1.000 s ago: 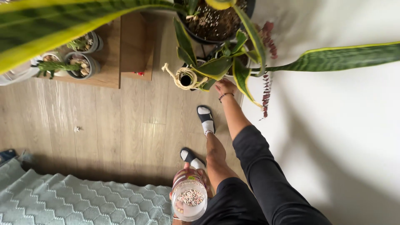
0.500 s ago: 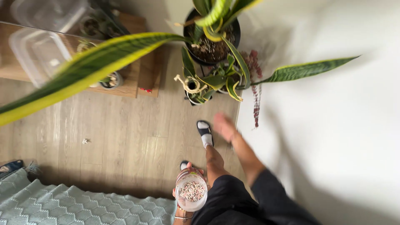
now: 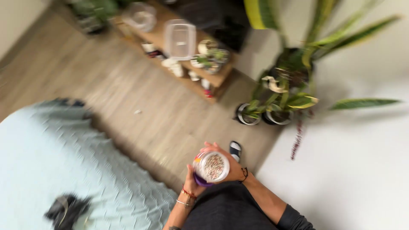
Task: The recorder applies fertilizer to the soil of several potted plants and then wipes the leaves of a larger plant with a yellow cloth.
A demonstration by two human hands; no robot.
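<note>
Jar (image 3: 211, 167) held in both hands | wood floor (image 3: 140, 106) | pale rug (image 3: 55, 162)

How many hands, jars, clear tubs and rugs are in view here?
Hands: 2, left hand and right hand, both on the jar
Jar of speckled granules: 1
Clear plastic tub: 1
Pale green rug: 1
Total: 5

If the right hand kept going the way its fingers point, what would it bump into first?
The right hand is already wrapped around the jar of pellets, fingers pointing left across its top. It would press the jar first, then likely the left hand under it. The picture is blurred, so depth is uncertain.
</note>
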